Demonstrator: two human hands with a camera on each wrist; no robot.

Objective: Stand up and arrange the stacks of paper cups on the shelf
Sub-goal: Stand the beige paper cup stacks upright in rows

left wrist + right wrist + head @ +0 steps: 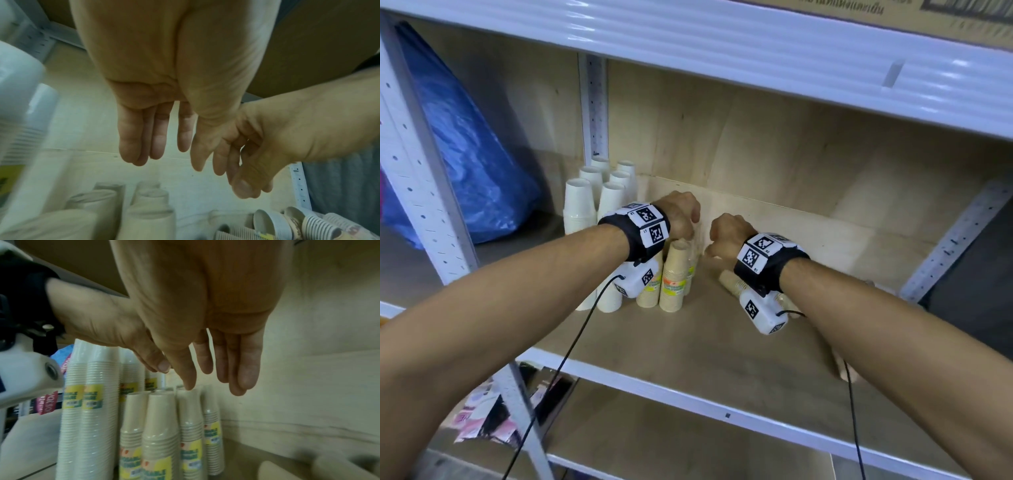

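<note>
Two bare hands are seen reaching into a wooden shelf (722, 342) at the middle of the head view. The left hand (681, 214) is held above the tops of the upright brown cup stacks (674, 277) near the centre of the frame; its fingers (158, 138) are shown straight and pointing down, slightly apart, with nothing gripped. The right hand (729, 234) is held just beside it, to the right; its fingers (244, 366) are likewise extended and loosely spread, and one fingertip seems to touch the top of a brown stack, though the contact cannot be confirmed in the blurred wrist view.

The brown stacks, wrapped in clear film with yellow labels, are stood upside down in a tight group. Directly to their left and toward the back, taller white cup stacks (580, 205) are stood in rows against the shelf's upright post. More stacks (732, 282) are left lying on their sides at centre right, partly hidden beneath the right wrist.

A blue plastic bag (465, 147) is seen in the neighbouring bay at the upper left of the frame. A cardboard box (893, 17) is placed on the shelf above, at the upper right.
</note>
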